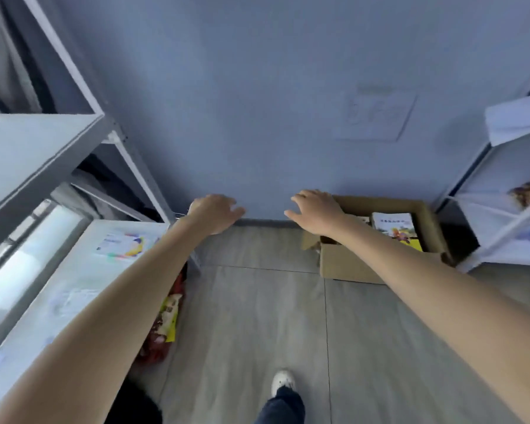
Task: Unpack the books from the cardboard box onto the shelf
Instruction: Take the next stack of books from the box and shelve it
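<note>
While both your bare arms stretch forward over the grey plank floor point(251, 316), your left hand point(214, 212) and right hand point(317, 211) hang palm-down with fingers loosely spread, holding nothing. Your right hand is above the near-left corner of the brown cardboard box point(349, 264), which sits on the floor against the blue wall. Glossy-covered books point(393, 226) lie flat inside it. One white shelf point(58, 270) stands at left, another white shelf rack point(502, 249) at right.
</note>
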